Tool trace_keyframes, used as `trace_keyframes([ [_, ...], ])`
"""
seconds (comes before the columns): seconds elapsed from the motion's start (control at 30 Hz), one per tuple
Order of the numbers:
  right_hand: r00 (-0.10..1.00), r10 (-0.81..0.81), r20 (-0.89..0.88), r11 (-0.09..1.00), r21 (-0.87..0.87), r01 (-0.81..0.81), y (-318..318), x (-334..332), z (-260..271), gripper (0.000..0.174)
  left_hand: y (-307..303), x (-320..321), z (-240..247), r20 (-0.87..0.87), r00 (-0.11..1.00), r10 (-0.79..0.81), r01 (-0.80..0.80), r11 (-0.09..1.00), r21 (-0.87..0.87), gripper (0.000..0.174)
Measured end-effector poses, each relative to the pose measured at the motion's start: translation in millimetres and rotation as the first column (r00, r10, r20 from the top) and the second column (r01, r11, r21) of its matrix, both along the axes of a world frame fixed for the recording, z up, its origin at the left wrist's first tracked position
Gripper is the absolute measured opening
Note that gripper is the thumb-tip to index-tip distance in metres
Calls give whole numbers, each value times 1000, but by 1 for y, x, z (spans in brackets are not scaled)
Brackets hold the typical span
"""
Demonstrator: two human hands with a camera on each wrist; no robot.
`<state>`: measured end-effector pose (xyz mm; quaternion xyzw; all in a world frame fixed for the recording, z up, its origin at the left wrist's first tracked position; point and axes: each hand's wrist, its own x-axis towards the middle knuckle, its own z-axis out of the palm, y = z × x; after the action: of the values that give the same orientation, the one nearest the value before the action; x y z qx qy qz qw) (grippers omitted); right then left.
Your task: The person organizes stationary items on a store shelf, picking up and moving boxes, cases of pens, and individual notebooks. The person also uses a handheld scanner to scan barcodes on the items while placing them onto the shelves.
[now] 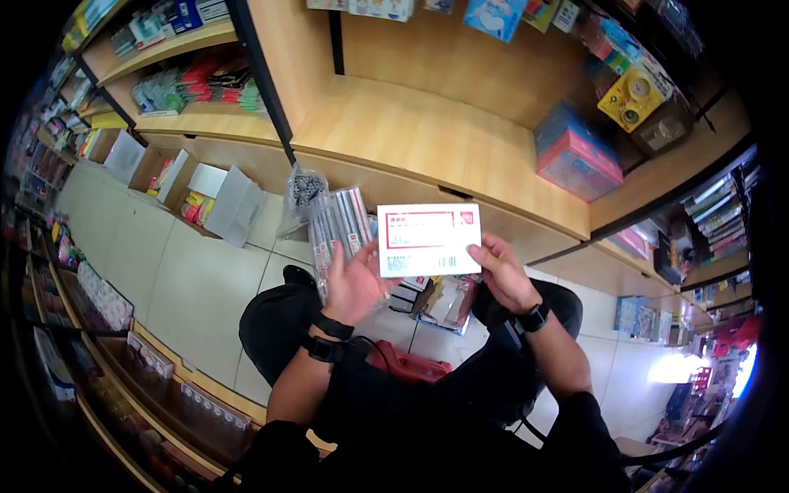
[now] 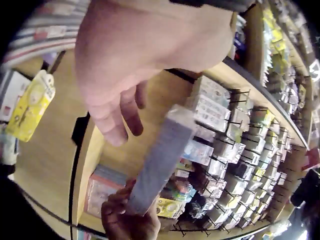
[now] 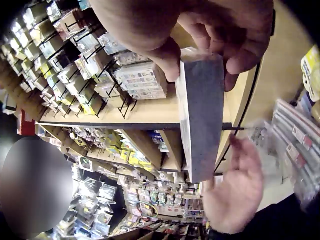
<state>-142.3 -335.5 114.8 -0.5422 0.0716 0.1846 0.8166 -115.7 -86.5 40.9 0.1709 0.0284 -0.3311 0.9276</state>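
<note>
A flat white box [image 1: 429, 239] with a red-framed label and a barcode is held up before the shelf. My right hand [image 1: 507, 271] pinches its right edge, thumb over the printed face. Its grey side [image 3: 202, 117] shows in the right wrist view, thumb and fingers on opposite faces. My left hand [image 1: 358, 283] is palm up, its fingers loosely extended close to the box's left edge. In the left wrist view, the left hand [image 2: 120, 100] stands apart from the box [image 2: 162, 155].
Plastic-wrapped flat packs [image 1: 337, 222] stand at the left beside a clear bag [image 1: 304, 193]. An opened carton [image 1: 448, 302] sits on the floor below the white box. Wooden shelving [image 1: 411, 131] runs ahead, with a pink-and-blue box [image 1: 578, 152] on it. Open cartons [image 1: 233, 205] line the floor farther left.
</note>
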Motion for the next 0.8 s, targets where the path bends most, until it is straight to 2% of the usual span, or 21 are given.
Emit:
trace_keyframes([
  [0.03,997,-31,64,998,-53,34,1,3,3,32,4,2,5,41,997,68,-67,997,-40,68],
  [0.07,991,-61,122,992,-102,74,2,5,6,31,7,3,10,31,998,52,-51,998,-31,68],
  [0.13,988,-39,150,987,-148,61,6,10,8,29,13,6,25,319,940,122,-194,960,203,43],
  [0.2,985,-9,171,980,-195,43,19,17,12,30,22,12,23,376,922,98,-252,887,387,33],
  [0.27,984,48,173,959,-282,3,33,23,17,34,33,12,19,327,931,163,-298,857,421,31],
  [0.3,976,81,204,953,-302,-16,39,27,16,36,38,13,20,303,932,199,-310,869,385,31],
  [0.33,975,137,176,964,-248,-91,41,30,23,37,45,13,24,277,932,235,-325,878,350,31],
  [0.4,971,144,190,986,-110,-125,38,36,22,38,59,14,33,275,928,252,-333,891,307,33],
  [0.43,972,143,185,986,-106,-125,28,44,3,38,63,13,38,244,892,380,-432,877,212,33],
  [0.47,995,-27,98,978,-202,47,12,54,-35,34,69,13,38,195,842,503,-529,840,119,33],
  [0.5,979,-203,25,929,-312,200,0,60,-71,30,78,15,32,185,842,507,-531,838,125,33],
  [0.57,919,-375,-121,899,-289,329,-12,58,-113,23,94,20,23,162,748,644,-639,764,-86,35],
  [0.63,794,-363,-487,885,-446,131,-59,45,-239,20,104,25,21,99,751,653,-642,757,-125,33],
  [0.67,758,-420,-498,872,-454,185,-56,43,-237,17,106,22,23,38,751,659,-646,745,-167,32],
  [0.73,780,-387,-493,834,-547,68,-48,36,-250,19,107,23,25,10,755,656,-640,740,-208,32],
  [0.8,767,-367,-527,859,-509,62,-43,34,-256,18,106,21,29,4,749,662,-644,731,-225,32],
])
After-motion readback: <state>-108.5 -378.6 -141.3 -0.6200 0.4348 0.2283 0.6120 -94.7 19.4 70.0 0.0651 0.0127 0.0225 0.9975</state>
